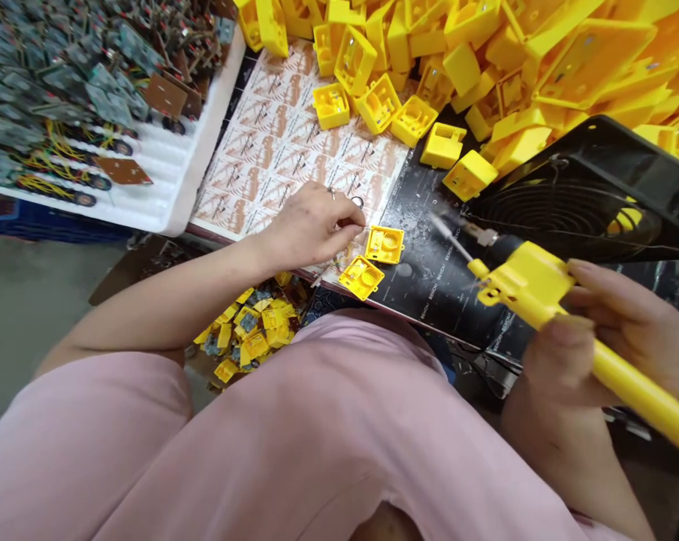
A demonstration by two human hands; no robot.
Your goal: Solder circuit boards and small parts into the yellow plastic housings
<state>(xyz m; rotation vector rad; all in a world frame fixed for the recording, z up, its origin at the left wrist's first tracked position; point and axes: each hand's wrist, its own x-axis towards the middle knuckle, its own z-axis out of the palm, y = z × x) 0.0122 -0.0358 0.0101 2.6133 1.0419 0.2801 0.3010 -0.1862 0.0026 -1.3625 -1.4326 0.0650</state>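
Observation:
My right hand (615,338) is wrapped round a yellow soldering gun (534,282), its metal tip pointing left over the dark mat. Thumb and fingers of my left hand (314,225) are pinched together beside two small open yellow cases. What sits in that pinch, if anything, is too small to make out. The upper yellow case (385,245) lies just right of the left fingertips, its round speaker grille facing up. Touching or nearly touching it, the lower yellow case (361,278) rests tilted near the bench's front edge, with small metal bits inside.
Several yellow cases (378,104) are piled along the back. A black fan (542,195) stands at right. On the left, a white foam tray (170,195) carries many wired circuit boards (63,83). Below the bench edge lies a heap of yellow cases with boards (261,330).

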